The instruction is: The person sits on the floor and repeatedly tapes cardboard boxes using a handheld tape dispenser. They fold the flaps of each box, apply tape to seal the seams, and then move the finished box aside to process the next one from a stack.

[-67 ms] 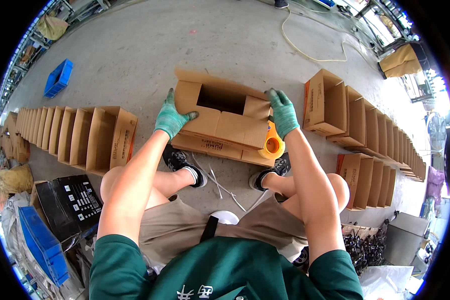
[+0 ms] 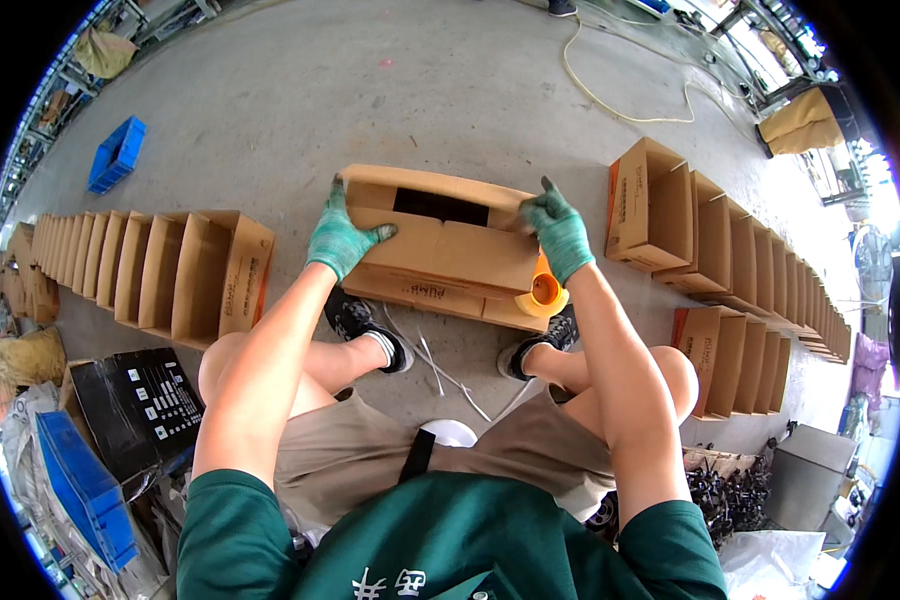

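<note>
A brown cardboard box (image 2: 448, 247) lies in front of my feet, its near top flap folded in and the far flap (image 2: 440, 184) partly lowered. A dark gap shows between the flaps; the contents are hidden. My left hand (image 2: 342, 240), in a green glove, grips the box's left end, with its thumb on the near flap and fingers by the far one. At the right end, my gloved right hand (image 2: 560, 232) has bent fingers on the flap's corner and one finger raised; its thumb is blurred. Below it, a yellow tape dispenser (image 2: 544, 292) stands against the box.
A row of open cartons (image 2: 185, 270) stands at left; more open cartons (image 2: 670, 215) line the right. A blue crate (image 2: 117, 155) sits far left, a black box (image 2: 138, 412) near left. White straps (image 2: 450, 375) lie between my shoes. A hose (image 2: 610, 105) crosses the far floor.
The far flap has come down toward me, narrowing the gap and covering the side flaps. My right hand's fingers have bent inward over the box's corner. The left hand has hardly moved.
</note>
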